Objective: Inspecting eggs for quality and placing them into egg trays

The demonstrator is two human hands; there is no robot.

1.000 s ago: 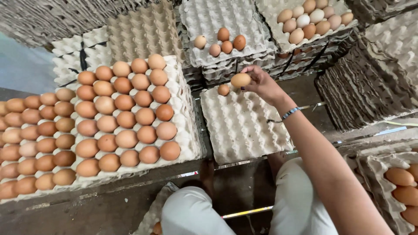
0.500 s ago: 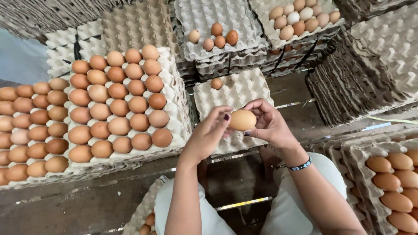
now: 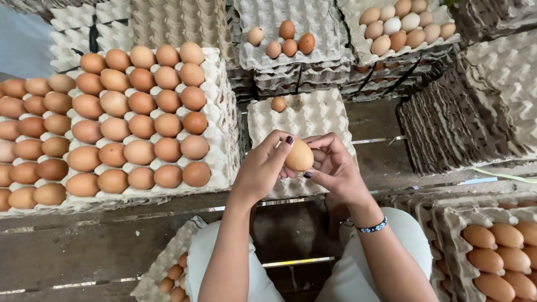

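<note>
Head view: the person is sitting over a slatted wooden floor (image 3: pixel 84 246) and is holding one brown egg (image 3: pixel 299 155) between both hands, just above the near edge of a pale egg tray (image 3: pixel 330 120). The left hand (image 3: pixel 263 168) is closing on the egg from the left, thumb over its top. The right hand (image 3: pixel 335 168) is clamping it from the right with curled fingers, a beaded bracelet (image 3: pixel 372 227) sitting on that wrist. That tray is carrying a single egg (image 3: pixel 278 104) at its far edge. To the left, a full tray of brown eggs (image 3: pixel 140 120) is lying beside it. Far centre, a stacked tray (image 3: pixel 291 22) is holding four eggs; far right, another tray (image 3: pixel 403 25) is holding paler ones. By judgement, the step in hand is checking the egg, turned between the fingers. Any next move is calling for a light, even grip and a steady lowering into a cup, since the shell will crack under pressure.
</note>
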